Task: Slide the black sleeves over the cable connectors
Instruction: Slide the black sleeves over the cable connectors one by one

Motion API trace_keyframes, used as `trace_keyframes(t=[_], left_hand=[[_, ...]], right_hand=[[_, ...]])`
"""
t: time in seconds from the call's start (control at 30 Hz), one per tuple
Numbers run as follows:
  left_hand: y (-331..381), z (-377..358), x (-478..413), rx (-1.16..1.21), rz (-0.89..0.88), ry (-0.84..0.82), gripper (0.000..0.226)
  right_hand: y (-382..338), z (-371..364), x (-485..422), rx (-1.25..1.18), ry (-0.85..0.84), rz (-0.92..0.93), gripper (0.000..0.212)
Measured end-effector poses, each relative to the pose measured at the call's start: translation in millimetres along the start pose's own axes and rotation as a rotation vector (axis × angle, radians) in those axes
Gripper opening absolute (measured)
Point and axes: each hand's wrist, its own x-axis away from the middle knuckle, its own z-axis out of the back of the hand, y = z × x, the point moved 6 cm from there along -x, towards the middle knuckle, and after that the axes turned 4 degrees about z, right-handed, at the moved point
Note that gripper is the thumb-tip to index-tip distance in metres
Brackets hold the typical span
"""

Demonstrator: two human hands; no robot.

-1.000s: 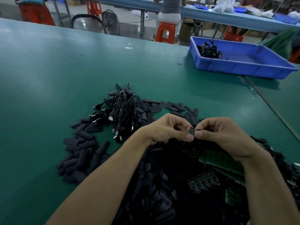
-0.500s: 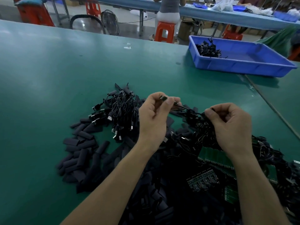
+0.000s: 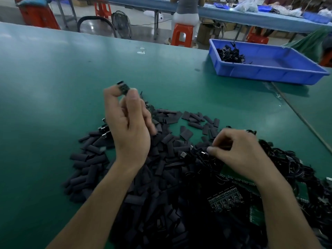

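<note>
Black sleeve point(image 3: 123, 87), pinched at the fingertips of the raised left hand point(image 3: 129, 126) above the pile point(image 3: 93, 159), could drop among the loose ones if the right hand point(image 3: 240, 155), fingers curled on a cable connector point(image 3: 203, 152), drags the tangle point(image 3: 287, 164) along.

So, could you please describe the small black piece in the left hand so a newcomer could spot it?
On the wide green table lies a heap of flat black sleeves. Above its far left edge hovers the left hand, pinching a small black piece at its fingertips. Unlike every other black piece, it is lifted off the table.
</note>
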Motion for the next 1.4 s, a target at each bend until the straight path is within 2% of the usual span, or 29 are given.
trace_keyframes(t=[0.07,0.2,0.23,0.33,0.47,0.67,0.8,0.93,1.03,1.17,1.27,1.4], left_hand=[[1,1,1,-0.166,-0.029,-0.064,0.012],[-11,-3,6,-0.47,0.02,-0.293,0.023],[-16,-3,8,-0.539,0.059,-0.354,0.028],[-31,-5,15,-0.761,0.186,-0.542,0.034],[-47,-4,21,-0.816,0.344,-0.703,0.039],[-62,8,21,-0.754,0.515,-0.682,0.038],[-66,14,20,-0.712,0.59,-0.606,0.005],[-63,21,13,-0.714,0.541,-0.493,0.008],[-56,25,8,-0.682,0.468,-0.414,0.006],[-55,25,8,-0.577,0.488,-0.401,0.01],[-55,24,8,-0.552,0.479,-0.414,0.018],[-56,24,8,-0.546,0.479,-0.414,0.018]], right_hand=[[-2,-11,1,0.105,-0.121,-0.055,0.023],[-30,-10,-2,0.156,0.095,0.055,0.026],[-39,-13,-3,0.171,0.1,0.098,0.023],[-58,-32,-10,0.251,0.0,0.175,0.016],[-67,-64,-20,0.343,-0.073,0.173,0.023],[-54,-99,-26,0.392,-0.076,0.06,0.029],[-53,-101,-20,0.216,-0.036,0.07,0.022],[-54,-94,-19,-0.013,0.025,0.077,0.01],[-52,-79,-18,-0.305,0.11,0.035,0.018],[-52,-61,-11,-0.503,0.222,0.065,0.022],[-48,-57,-9,-0.571,0.236,0.067,0.02],[-45,-56,-7,-0.545,0.228,0.081,0.023]])
